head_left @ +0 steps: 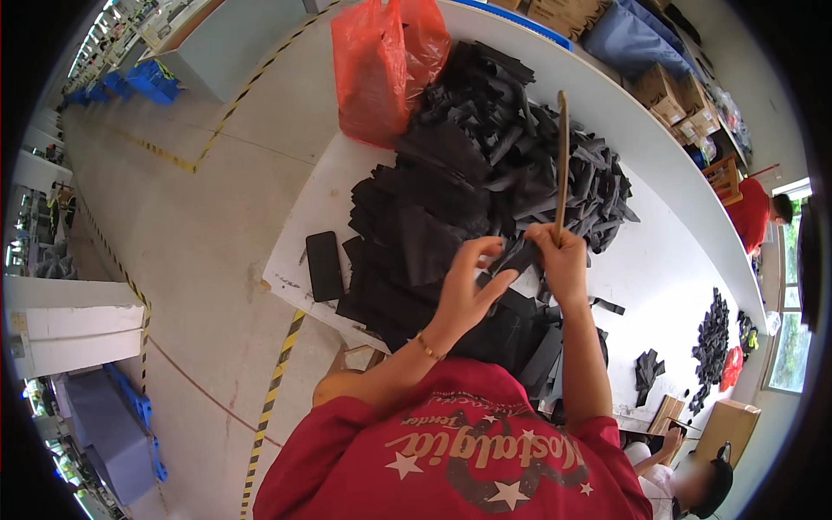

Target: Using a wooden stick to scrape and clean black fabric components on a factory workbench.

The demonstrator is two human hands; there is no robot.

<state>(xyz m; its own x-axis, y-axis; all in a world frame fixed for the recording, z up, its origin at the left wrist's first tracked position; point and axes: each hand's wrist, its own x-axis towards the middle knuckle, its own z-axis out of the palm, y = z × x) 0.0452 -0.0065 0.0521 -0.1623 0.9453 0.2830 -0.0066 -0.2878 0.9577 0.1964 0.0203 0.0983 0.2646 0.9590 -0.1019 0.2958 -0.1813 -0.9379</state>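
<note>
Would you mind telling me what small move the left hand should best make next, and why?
I would probably close the left hand on the small black piece beside it: its fingers and thumb are spread close to that piece, seemingly without a firm grip, while the right hand is occupied holding the thin brown stick.

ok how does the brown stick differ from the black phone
The brown stick is long and narrow; the black phone is shorter and broader. The brown stick is gripped in the right hand, while the black phone lies on the white table. Both are longer than wide.
</note>
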